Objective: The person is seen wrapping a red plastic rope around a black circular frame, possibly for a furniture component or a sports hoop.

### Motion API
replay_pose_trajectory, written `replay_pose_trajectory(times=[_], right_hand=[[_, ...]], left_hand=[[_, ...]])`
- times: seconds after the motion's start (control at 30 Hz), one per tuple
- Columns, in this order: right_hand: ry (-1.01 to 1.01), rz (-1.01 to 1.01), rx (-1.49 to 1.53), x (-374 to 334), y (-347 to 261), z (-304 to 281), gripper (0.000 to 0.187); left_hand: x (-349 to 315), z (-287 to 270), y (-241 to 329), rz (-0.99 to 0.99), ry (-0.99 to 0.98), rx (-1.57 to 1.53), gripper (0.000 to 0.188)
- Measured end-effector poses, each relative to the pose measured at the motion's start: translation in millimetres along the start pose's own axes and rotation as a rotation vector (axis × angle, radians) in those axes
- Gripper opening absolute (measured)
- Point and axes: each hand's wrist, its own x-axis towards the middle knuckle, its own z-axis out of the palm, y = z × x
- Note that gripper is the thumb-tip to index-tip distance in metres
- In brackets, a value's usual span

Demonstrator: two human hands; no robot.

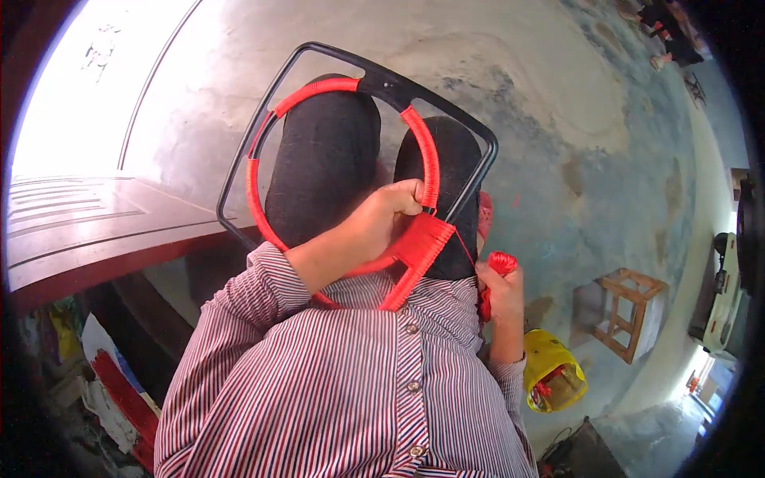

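Observation:
A black metal frame (388, 86) with a round inner ring rests tilted across my lap. Red cord (430, 151) is wound tightly around much of the ring, leaving short black stretches bare. At the lower right, a dense red wrapped section (424, 253) spans between ring and outer frame. My left hand (398, 209) is closed around the ring just above that section. Lower to the right, my right hand (500, 288) is closed on a bundle of red cord (502, 261). A thin strand runs taut from the wrapped section to this bundle.
Left of me stands a dark red wooden table (88, 231), with papers and clutter (103, 374) below it. A yellow bucket (551, 350) holding red scraps is at my right, near a small wooden stool (629, 315). Someone (669, 32) is at the far right.

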Motion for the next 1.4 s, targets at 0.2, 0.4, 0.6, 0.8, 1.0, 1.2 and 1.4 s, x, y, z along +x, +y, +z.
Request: replay_pose_trajectory(times=[0.2,0.4,0.6,0.8,1.0,1.2,1.4], right_hand=[[0.295,-0.356,-0.451,54.1,-11.5,-7.9,0.013],[0.009,-0.619,-0.720,33.2,-126.2,65.0,0.020],[-0.075,-1.233,-1.083,55.3,-108.3,92.8,0.035],[0.277,-0.874,-0.530,58.9,-70.2,43.6,0.045],[0.196,-0.424,0.072,21.6,-84.3,-14.8,0.061],[0.853,-0.294,0.840,3.0,-0.5,-199.0,0.020],[1.245,-0.202,1.410,-48.6,89.4,-245.6,0.028]], left_hand=[[0.9,-3.3,-3.3,0.005,0.017,-0.036,0.020],[-16.3,6.7,1.9,0.259,0.125,0.120,0.023],[-13.4,12.2,-7.3,0.552,0.199,0.444,0.032],[-4.3,8.0,-1.6,0.277,0.254,0.030,0.042],[-5.7,2.2,-0.9,0.105,0.219,0.489,0.009],[-9.0,-6.4,-12.7,0.096,0.283,-0.158,0.015],[-16.8,-3.2,-11.3,0.113,0.388,0.005,0.011]])
